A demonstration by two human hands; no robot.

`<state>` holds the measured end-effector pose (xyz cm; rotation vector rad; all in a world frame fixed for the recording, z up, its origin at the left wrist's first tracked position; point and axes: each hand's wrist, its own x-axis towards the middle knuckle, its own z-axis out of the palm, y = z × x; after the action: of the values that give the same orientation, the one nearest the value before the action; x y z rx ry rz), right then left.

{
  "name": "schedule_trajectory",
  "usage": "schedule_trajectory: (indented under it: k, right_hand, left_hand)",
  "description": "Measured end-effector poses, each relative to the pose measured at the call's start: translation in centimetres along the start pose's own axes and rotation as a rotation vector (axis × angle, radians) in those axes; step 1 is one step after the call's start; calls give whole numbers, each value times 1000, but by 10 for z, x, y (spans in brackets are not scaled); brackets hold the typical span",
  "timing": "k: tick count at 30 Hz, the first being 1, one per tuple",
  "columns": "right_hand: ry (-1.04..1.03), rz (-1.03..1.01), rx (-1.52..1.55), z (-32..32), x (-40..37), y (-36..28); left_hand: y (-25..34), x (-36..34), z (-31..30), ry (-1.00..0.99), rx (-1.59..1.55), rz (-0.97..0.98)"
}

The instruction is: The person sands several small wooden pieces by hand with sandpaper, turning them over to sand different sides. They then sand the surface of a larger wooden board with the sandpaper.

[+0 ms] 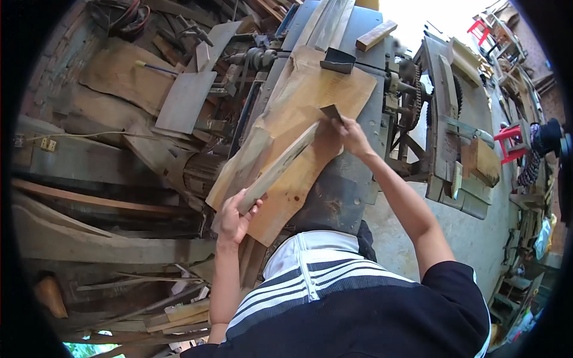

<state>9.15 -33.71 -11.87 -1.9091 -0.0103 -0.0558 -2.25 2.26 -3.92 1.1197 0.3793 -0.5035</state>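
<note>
A narrow strip of wood (280,165) slants up and away from me over a broad wooden board (283,206). My left hand (234,218) is closed around its near end. At the far end, my right hand (354,138) pinches a dark piece of sandpaper (330,112) against or just beside the strip; the exact contact is too small to make out. Another curled dark sheet of sandpaper (338,61) rests on the upper part of the board. Left of the strip lies a pale plank (242,164).
Beneath the board is a grey metal machine table (334,206), with a wood block (376,35) at its far end. To the right, a second bench (444,119) carries a handsaw (468,129) and wood. Stacked lumber (119,244) fills the left side.
</note>
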Motion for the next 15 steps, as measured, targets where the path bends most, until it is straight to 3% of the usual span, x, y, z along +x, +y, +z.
schedule_trajectory:
  k: [1, 4, 8, 10, 13, 15]
  right_hand:
    - [15, -18, -66, -7, 3, -5]
    - [52, -55, -224, -19, 5, -31]
    - [50, -261, -244, -9, 11, -32]
    - [18, -222, -212, -2, 14, -18]
    - [62, -426, -481, 9, 2, -13]
    - [-41, -455, -501, 33, -26, -46]
  left_hand:
    - [0, 0, -1, -3, -2, -8]
    - [17, -3, 29, -100, 226, 210]
    - [21, 10, 37, -49, 302, 171]
    - [18, 13, 30, -59, 220, 110]
    - [4, 18, 18, -120, -15, -12]
    - [1, 15, 14, -73, 63, -32]
